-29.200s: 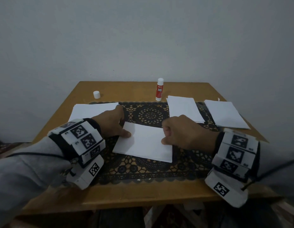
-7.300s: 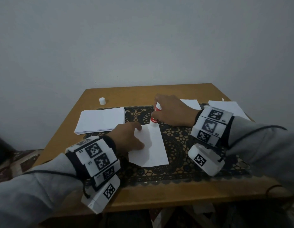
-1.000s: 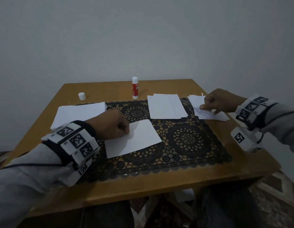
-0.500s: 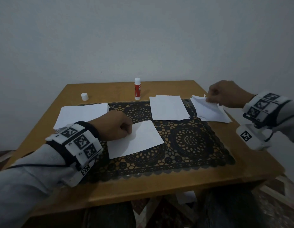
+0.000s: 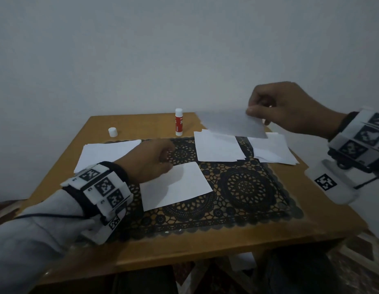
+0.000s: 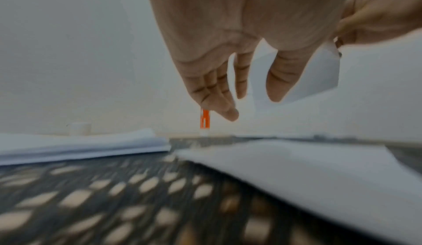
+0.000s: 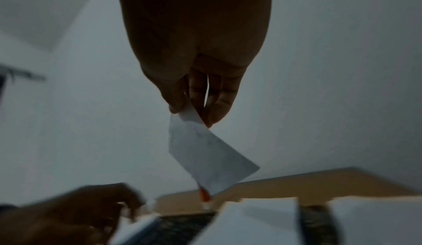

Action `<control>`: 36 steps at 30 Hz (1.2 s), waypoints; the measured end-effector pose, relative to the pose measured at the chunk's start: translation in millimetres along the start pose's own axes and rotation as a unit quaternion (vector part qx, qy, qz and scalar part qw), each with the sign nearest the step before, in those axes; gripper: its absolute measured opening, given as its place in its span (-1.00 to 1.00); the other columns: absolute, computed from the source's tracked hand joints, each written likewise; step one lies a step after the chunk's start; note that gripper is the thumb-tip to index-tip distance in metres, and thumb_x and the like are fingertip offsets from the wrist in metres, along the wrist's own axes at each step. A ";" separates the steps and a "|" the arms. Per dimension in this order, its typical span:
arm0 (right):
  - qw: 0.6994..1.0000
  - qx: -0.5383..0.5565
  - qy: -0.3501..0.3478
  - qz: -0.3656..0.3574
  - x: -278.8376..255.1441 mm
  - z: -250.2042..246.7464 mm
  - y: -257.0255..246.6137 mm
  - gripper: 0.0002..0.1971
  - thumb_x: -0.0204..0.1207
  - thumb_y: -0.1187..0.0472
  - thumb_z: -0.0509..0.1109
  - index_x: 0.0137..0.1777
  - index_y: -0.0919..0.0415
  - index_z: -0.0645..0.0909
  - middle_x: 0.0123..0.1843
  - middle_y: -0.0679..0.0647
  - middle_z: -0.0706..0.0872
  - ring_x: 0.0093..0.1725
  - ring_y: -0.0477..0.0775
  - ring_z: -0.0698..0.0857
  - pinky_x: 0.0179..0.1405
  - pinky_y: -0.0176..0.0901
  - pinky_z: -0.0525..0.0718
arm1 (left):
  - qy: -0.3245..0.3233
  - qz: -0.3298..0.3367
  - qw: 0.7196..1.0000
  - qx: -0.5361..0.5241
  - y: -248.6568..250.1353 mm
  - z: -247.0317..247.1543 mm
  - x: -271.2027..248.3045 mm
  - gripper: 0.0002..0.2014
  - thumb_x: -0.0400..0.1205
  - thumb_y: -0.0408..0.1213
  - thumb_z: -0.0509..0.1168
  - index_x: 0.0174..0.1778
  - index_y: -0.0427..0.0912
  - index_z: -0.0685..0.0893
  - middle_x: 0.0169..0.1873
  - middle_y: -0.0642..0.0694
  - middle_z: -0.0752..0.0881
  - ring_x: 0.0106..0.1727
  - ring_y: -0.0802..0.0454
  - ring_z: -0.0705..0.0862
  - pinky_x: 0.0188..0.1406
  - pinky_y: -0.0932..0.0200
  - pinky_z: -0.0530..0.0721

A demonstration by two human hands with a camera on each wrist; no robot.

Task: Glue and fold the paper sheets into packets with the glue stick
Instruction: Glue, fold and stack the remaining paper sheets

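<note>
My right hand (image 5: 255, 112) is raised over the back right of the table (image 5: 333, 211). It pinches one corner of a single white sheet (image 5: 233, 124) between thumb and fingers. In the right wrist view the sheet (image 7: 205, 149) hangs down from those fingertips (image 7: 214, 112). My left hand (image 5: 166, 162) hovers at the top left corner of a folded white sheet (image 5: 176, 185) on the lace mat (image 5: 248, 187). Its fingers (image 6: 219, 95) hang relaxed and hold nothing. The uncapped red and white glue stick (image 5: 178, 122) stands upright at the back edge. Its white cap (image 5: 112, 132) stands to the left.
A stack of white sheets (image 5: 106, 153) lies at the left of the mat. Another pile (image 5: 218, 149) lies at the back middle, and a looser pile (image 5: 271, 151) at the back right. A pale wall rises behind the table.
My right hand has lifted one sheet off the right pile and carried it up and to the left. My left hand has stayed at the folded sheet.
</note>
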State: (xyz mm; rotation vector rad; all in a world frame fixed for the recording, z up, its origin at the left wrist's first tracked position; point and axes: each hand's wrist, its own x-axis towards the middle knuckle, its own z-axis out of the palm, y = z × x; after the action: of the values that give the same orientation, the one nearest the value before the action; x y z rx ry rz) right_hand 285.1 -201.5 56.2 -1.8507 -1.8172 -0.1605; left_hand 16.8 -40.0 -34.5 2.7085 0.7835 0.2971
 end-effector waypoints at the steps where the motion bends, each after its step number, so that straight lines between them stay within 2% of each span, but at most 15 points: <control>1: 0.999 0.050 -0.004 -0.002 0.9 -0.7 -9.9 -0.88 0.56 0.22 0.46 -0.18 0.23 0.65 -0.34 0.18 0.74 -0.39 0.10 0.72 -0.31 -0.16 0.71 | 0.020 -0.013 0.998 -0.053 1.8 -4.3 -1.9 -0.55 0.58 -0.16 0.39 0.36 -0.05 0.45 0.10 0.01 0.60 -0.05 0.08 0.62 -0.14 0.28 0.55; 3: 0.990 0.139 -0.016 0.003 3.7 1.5 -24.4 -0.86 0.59 0.26 0.43 -0.14 0.33 0.64 -0.36 0.35 0.70 -0.44 0.10 0.69 -0.40 -0.23 0.71 | 0.032 -0.049 0.983 -0.172 5.5 -14.7 -5.4 -0.46 0.57 -0.06 0.38 0.43 0.00 0.35 0.10 0.02 0.60 -0.10 0.10 0.67 -0.16 0.22 0.60; 4: 0.985 0.172 -0.024 0.012 5.5 5.0 -29.0 -0.85 0.60 0.26 0.42 -0.13 0.36 0.63 -0.35 0.40 0.68 -0.46 0.11 0.67 -0.42 -0.22 0.70 | 0.029 -0.065 0.974 -0.217 6.5 -18.6 -6.8 -0.51 0.58 -0.05 0.36 0.39 -0.01 0.38 0.05 0.02 0.65 -0.16 0.12 0.69 -0.18 0.19 0.61; 7: 0.965 0.247 -0.064 0.066 10.9 22.5 -33.1 -0.81 0.63 0.20 0.39 -0.11 0.34 0.58 -0.41 0.31 0.67 -0.49 0.17 0.61 -0.43 -0.08 0.62 | 0.032 -0.073 0.959 -0.271 6.9 -24.1 -11.4 -0.83 0.65 -0.18 0.32 0.05 -0.20 0.59 -0.29 0.01 0.74 -0.41 0.14 0.67 -0.34 0.15 0.59; 9: 0.956 0.261 -0.090 0.102 12.4 37.6 -32.0 -0.78 0.65 0.16 0.37 -0.09 0.34 0.56 -0.48 0.22 0.63 -0.54 0.13 0.56 -0.49 -0.12 0.55 | 0.031 -0.083 0.952 -0.294 5.3 -23.2 -16.4 -0.80 0.65 -0.28 0.32 -0.16 -0.39 0.62 -0.48 -0.06 0.68 -0.55 0.15 0.57 -0.47 0.21 0.52; 11: 0.946 0.267 -0.116 0.142 11.7 53.8 -31.0 -0.79 0.65 0.16 0.36 -0.06 0.34 0.55 -0.47 0.15 0.62 -0.57 -0.01 0.56 -0.58 -0.22 0.52 | 0.027 -0.107 0.943 -0.313 3.7 -21.2 -23.0 -0.79 0.64 -0.35 0.32 -0.27 -0.40 0.60 -0.54 -0.08 0.66 -0.58 0.15 0.53 -0.54 0.30 0.48; 13: 0.904 0.337 -0.167 0.206 9.3 68.7 -30.6 -0.81 0.62 0.19 0.40 0.05 0.33 0.55 -0.24 0.18 0.74 -0.39 -0.02 0.70 -0.55 -0.23 0.61 | 0.028 -0.125 0.936 -0.329 0.1 -18.9 -27.5 -0.73 0.63 -0.37 0.34 -0.41 -0.30 0.58 -0.49 -0.14 0.67 -0.51 0.08 0.57 -0.51 0.27 0.49; 15: 0.854 0.400 -0.213 0.255 7.4 81.2 -28.1 -0.72 0.57 0.26 0.44 0.20 0.37 0.56 0.04 0.23 0.79 -0.09 0.11 0.79 -0.34 -0.09 0.76 | 0.028 -0.147 0.929 -0.339 -4.6 -17.9 -30.7 -0.63 0.61 -0.39 0.35 -0.55 -0.20 0.55 -0.49 -0.17 0.66 -0.49 0.01 0.56 -0.48 0.23 0.48; 16: 0.846 0.404 -0.225 0.267 6.4 86.0 -27.3 -0.71 0.56 0.28 0.45 0.22 0.38 0.56 0.05 0.23 0.78 -0.05 0.15 0.78 -0.25 -0.04 0.78 | 0.027 -0.159 0.926 -0.340 -6.5 -18.2 -31.9 -0.58 0.61 -0.40 0.35 -0.61 -0.15 0.55 -0.52 -0.15 0.65 -0.49 0.00 0.56 -0.48 0.22 0.47; 17: 0.844 0.399 -0.230 0.274 5.0 89.9 -26.8 -0.74 0.55 0.31 0.45 0.18 0.39 0.57 -0.04 0.22 0.78 -0.12 0.15 0.77 -0.25 -0.04 0.77 | 0.024 -0.173 0.925 -0.336 -8.2 -19.0 -33.2 -0.54 0.61 -0.41 0.35 -0.66 -0.11 0.55 -0.55 -0.11 0.64 -0.50 0.00 0.55 -0.47 0.21 0.47; 19: 0.848 0.378 -0.248 0.277 2.6 95.4 -27.4 -0.91 0.56 0.35 0.44 -0.08 0.37 0.59 -0.30 0.17 0.72 -0.34 0.07 0.70 -0.38 -0.13 0.72 | 0.013 -0.197 0.928 -0.316 -10.6 -21.2 -35.9 -0.52 0.60 -0.41 0.34 -0.69 -0.11 0.54 -0.60 -0.06 0.63 -0.52 0.00 0.54 -0.46 0.21 0.48; 22: 0.848 0.360 -0.272 0.279 1.4 104.6 -28.6 -0.78 0.59 0.32 0.42 -0.30 0.31 0.56 -0.43 0.15 0.68 -0.43 0.05 0.68 -0.41 -0.19 0.71 | -0.028 -0.224 0.932 -0.282 -13.2 -22.1 -39.2 -0.63 0.62 -0.38 0.32 -0.56 -0.22 0.57 -0.54 -0.09 0.67 -0.50 0.02 0.57 -0.40 0.18 0.51; 25: 0.860 0.321 -0.289 0.270 0.6 115.0 -32.3 -0.77 0.60 0.26 0.42 -0.30 0.29 0.59 -0.40 0.15 0.69 -0.43 0.04 0.68 -0.43 -0.19 0.68 | -0.067 -0.253 0.934 -0.243 -15.5 -18.5 -41.3 -0.68 0.64 -0.33 0.31 -0.47 -0.28 0.60 -0.47 -0.16 0.68 -0.45 0.01 0.59 -0.40 0.19 0.53; 30: 0.889 0.253 -0.294 0.242 -0.6 126.2 -31.5 -0.78 0.57 0.24 0.46 -0.29 0.29 0.62 -0.40 0.10 0.70 -0.49 -0.07 0.63 -0.45 -0.25 0.66 | -0.084 -0.278 0.936 -0.197 -17.5 -13.4 -41.6 -0.64 0.61 -0.32 0.35 -0.55 -0.25 0.57 -0.52 -0.10 0.59 -0.41 0.02 0.54 -0.38 0.20 0.52; 36: 0.909 0.214 -0.289 0.210 -1.6 128.6 -29.8 -0.78 0.53 0.21 0.51 -0.25 0.33 0.64 -0.37 0.09 0.71 -0.48 -0.11 0.65 -0.43 -0.28 0.68 | -0.100 -0.290 0.935 -0.177 -18.8 -11.5 -39.9 -0.67 0.60 -0.30 0.38 -0.51 -0.26 0.62 -0.52 -0.09 0.60 -0.42 0.06 0.53 -0.40 0.23 0.50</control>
State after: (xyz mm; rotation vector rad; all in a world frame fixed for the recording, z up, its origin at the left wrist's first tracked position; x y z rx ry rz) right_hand 220.5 -146.8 -45.2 -2.0165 -1.5551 0.9602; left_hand -28.6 -44.1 -34.7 2.0214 1.2740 0.0167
